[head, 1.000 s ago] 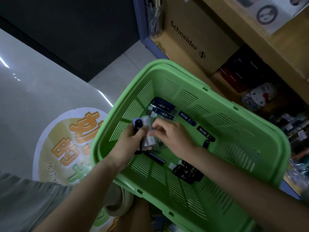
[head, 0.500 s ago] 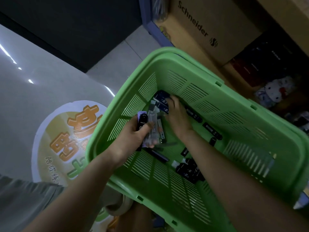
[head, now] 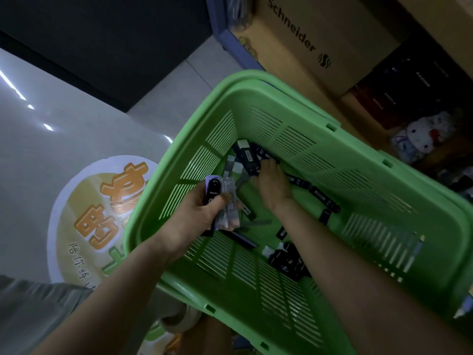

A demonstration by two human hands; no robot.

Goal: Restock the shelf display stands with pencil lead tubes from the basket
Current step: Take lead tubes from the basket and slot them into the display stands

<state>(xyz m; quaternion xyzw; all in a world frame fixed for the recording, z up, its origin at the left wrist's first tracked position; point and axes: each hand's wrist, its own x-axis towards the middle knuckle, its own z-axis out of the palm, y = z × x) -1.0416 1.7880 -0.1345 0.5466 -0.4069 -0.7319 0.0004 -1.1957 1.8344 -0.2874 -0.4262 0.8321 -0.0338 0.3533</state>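
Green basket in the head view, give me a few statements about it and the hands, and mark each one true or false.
1. The left hand holds a bunch of lead tubes over the green basket. True.
2. The right hand is outside the basket. False: it reaches inside, fingertips at the dark tubes in the far corner.
3. The basket floor holds nothing. False: loose dark tubes lie scattered on it.
4. A cardboard box printed "Schneider" sits beyond the basket. True.
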